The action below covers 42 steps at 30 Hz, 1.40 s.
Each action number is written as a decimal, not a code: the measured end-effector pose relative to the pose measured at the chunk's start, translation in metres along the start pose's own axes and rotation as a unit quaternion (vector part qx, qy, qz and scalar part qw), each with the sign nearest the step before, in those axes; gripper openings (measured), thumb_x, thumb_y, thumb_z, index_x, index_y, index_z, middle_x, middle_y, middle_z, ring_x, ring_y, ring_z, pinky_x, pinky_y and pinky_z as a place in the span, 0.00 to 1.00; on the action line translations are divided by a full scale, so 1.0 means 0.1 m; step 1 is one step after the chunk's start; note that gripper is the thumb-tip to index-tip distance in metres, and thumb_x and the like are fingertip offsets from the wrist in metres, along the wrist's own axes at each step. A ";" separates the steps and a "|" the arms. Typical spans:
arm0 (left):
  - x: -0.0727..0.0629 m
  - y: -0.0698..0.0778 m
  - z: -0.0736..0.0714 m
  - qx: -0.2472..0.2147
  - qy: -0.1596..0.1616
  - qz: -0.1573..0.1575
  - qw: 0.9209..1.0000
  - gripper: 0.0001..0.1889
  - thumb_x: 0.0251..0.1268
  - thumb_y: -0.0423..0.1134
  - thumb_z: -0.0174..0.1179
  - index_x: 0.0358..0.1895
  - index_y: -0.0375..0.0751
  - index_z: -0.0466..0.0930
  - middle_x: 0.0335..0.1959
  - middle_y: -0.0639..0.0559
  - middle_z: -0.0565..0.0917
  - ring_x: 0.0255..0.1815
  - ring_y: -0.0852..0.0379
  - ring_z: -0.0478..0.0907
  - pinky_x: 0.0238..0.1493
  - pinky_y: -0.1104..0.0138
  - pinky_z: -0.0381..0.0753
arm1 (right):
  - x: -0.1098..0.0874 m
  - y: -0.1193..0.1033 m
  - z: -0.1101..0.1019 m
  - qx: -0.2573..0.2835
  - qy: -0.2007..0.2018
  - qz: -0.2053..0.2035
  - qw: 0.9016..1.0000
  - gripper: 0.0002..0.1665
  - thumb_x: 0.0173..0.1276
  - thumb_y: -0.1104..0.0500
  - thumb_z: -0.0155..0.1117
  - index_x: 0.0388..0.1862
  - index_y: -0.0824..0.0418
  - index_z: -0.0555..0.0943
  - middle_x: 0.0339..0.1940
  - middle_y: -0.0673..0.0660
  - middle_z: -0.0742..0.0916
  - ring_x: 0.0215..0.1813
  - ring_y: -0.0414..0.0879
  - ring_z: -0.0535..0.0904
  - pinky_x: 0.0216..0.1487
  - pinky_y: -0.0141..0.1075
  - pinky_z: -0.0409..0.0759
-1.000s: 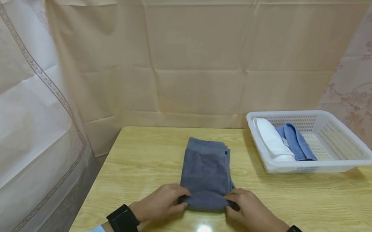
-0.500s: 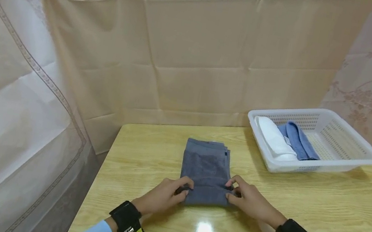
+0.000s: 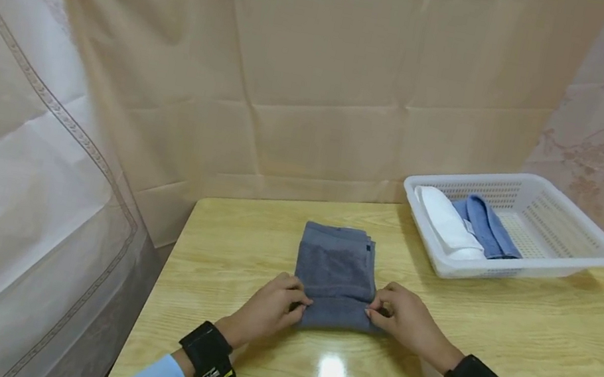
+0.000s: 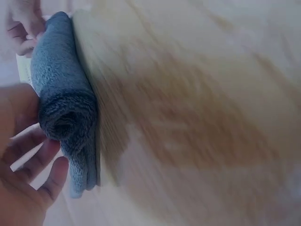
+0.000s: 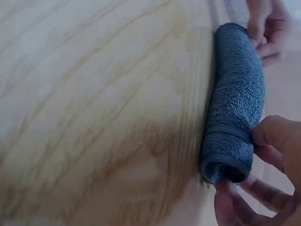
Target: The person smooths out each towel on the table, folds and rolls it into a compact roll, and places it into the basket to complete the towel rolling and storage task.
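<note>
A grey-blue towel (image 3: 337, 265), folded into a strip, lies on the table with its near end rolled up. My left hand (image 3: 271, 304) holds the left end of the roll, whose coiled layers show in the left wrist view (image 4: 66, 115). At the right end, my right hand (image 3: 409, 318) grips the roll between thumb and fingers. The right wrist view shows the thumb (image 5: 273, 129) against the side of the roll (image 5: 235, 89) and a fingertip at its hollow end. The far part of the towel stays flat, with a small dark tag at its right edge.
A white plastic basket (image 3: 574, 260) stands at the back right of the wooden table (image 3: 233, 237). It holds a rolled white towel (image 3: 444, 220) and a folded blue towel (image 3: 489, 228). Beige cloth (image 3: 323, 71) hangs behind the table, pale cloth on the left.
Both hands have moved slightly away from the person along the towel, rolling its near end forward. Their fingers loosened and regripped the roll's ends. The flat part is shorter.
</note>
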<state>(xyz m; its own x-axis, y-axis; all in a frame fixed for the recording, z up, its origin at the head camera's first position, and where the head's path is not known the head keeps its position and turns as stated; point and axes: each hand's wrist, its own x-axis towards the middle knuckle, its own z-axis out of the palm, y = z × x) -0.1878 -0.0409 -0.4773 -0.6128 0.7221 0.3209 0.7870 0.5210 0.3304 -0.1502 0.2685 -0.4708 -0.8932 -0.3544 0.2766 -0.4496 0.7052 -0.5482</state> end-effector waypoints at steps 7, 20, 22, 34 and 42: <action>-0.02 0.03 0.00 0.055 -0.012 0.053 0.997 0.18 0.73 0.49 0.66 0.54 0.39 0.88 0.47 0.52 0.82 0.42 0.57 0.72 0.42 0.68 0.73 | -0.02 -0.08 0.00 -0.161 0.026 -0.092 0.982 0.09 0.63 0.52 0.78 0.25 0.48 0.86 0.42 0.51 0.83 0.40 0.45 0.72 0.39 0.40 0.77; -0.04 0.05 0.04 0.072 0.011 0.073 0.995 0.18 0.71 0.47 0.67 0.58 0.43 0.83 0.42 0.53 0.83 0.42 0.58 0.79 0.46 0.64 0.80 | 0.05 -0.11 -0.04 -0.181 -0.031 -0.193 0.964 0.14 0.55 0.52 0.84 0.27 0.55 0.86 0.43 0.51 0.81 0.43 0.43 0.74 0.41 0.37 0.79; -0.04 0.06 0.04 0.077 0.013 0.080 0.994 0.17 0.72 0.45 0.66 0.59 0.43 0.82 0.43 0.53 0.83 0.42 0.58 0.79 0.47 0.64 0.80 | 0.04 -0.11 -0.04 -0.171 -0.034 -0.201 0.964 0.13 0.55 0.55 0.84 0.28 0.56 0.86 0.40 0.50 0.80 0.40 0.41 0.75 0.38 0.35 0.80; -0.06 0.11 0.04 0.085 -0.026 0.075 0.993 0.19 0.72 0.45 0.66 0.61 0.41 0.80 0.54 0.50 0.80 0.55 0.53 0.76 0.57 0.59 0.77 | -0.01 -0.07 0.00 -0.183 -0.010 -0.183 0.966 0.20 0.58 0.58 0.81 0.47 0.60 0.84 0.39 0.53 0.86 0.38 0.43 0.83 0.36 0.36 0.83; -0.03 0.08 0.03 0.082 -0.030 0.066 0.994 0.20 0.72 0.40 0.66 0.62 0.36 0.81 0.54 0.47 0.83 0.56 0.53 0.80 0.59 0.62 0.79 | -0.06 -0.06 0.03 -0.236 -0.023 -0.215 0.947 0.22 0.60 0.53 0.81 0.47 0.65 0.85 0.41 0.56 0.86 0.41 0.48 0.82 0.40 0.39 0.83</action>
<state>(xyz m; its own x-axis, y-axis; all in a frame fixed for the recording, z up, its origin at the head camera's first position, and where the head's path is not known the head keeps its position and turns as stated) -0.1801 -0.0376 -0.4781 -0.5016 0.8126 0.2969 0.8645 0.4833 0.1378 -0.1420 0.2644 -0.4711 -0.6317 -0.6896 0.3541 -0.7310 0.6820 0.0240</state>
